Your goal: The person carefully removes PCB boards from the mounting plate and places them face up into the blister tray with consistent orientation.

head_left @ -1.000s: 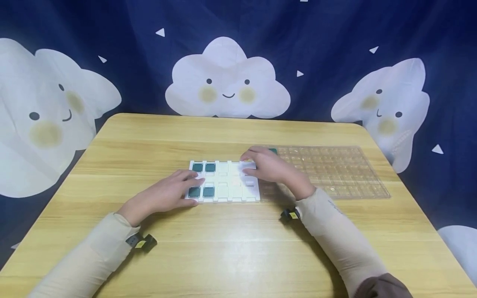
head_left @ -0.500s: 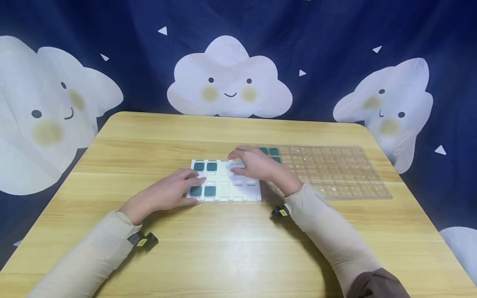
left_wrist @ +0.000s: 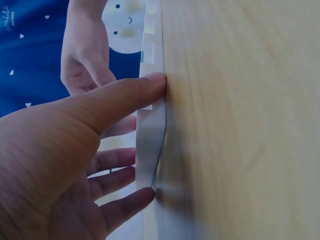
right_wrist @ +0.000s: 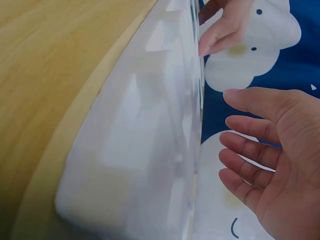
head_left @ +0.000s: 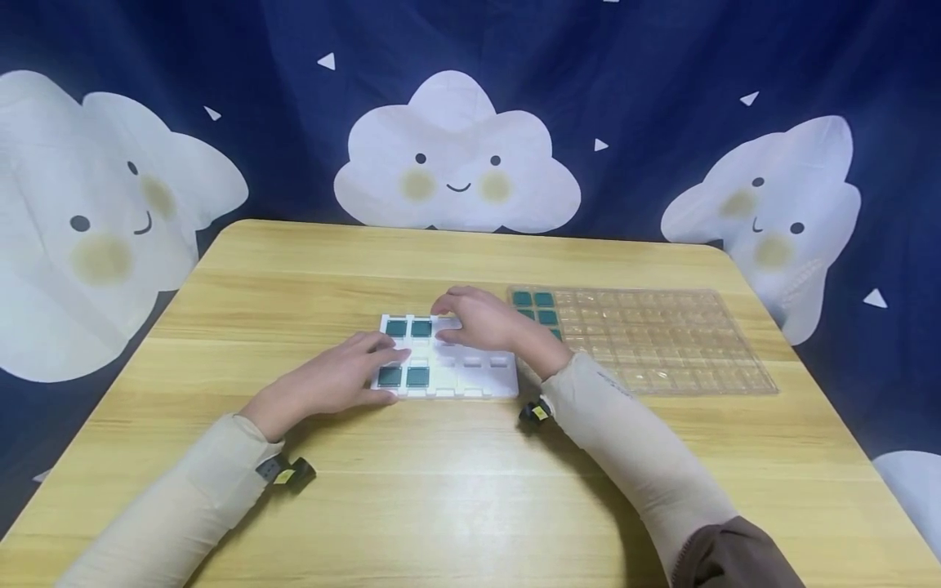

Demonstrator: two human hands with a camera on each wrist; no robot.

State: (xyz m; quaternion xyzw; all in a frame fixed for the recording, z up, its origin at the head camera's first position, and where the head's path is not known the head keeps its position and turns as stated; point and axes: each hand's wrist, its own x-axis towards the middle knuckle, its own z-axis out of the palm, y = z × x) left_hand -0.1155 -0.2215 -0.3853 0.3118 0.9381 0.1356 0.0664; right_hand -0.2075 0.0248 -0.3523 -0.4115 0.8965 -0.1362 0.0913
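A white slotted tray (head_left: 478,377) lies mid-table. Several flat dark green squares, one of them this square (head_left: 417,376), sit in slots at its left end. My left hand (head_left: 331,380) holds that end, thumb on the near edge and fingers over the left side; the left wrist view shows the thumb against the tray's side wall (left_wrist: 150,130). Above the tray's far middle slots hovers my right hand (head_left: 481,320), its fingers loosely bent. In the right wrist view the right hand (right_wrist: 280,150) shows nothing between thumb and fingers. The slots under it are partly hidden.
To the right lies a clear plastic tray (head_left: 662,339) with many small compartments. More green squares (head_left: 544,299) fill its left columns, partly covered by the right forearm. The wooden table (head_left: 441,490) ends at a dark blue cloud-patterned curtain (head_left: 625,82).
My right hand has moved left across the white tray, from its right end toward its middle, uncovering green squares in the clear tray. The left hand stays at the left end.
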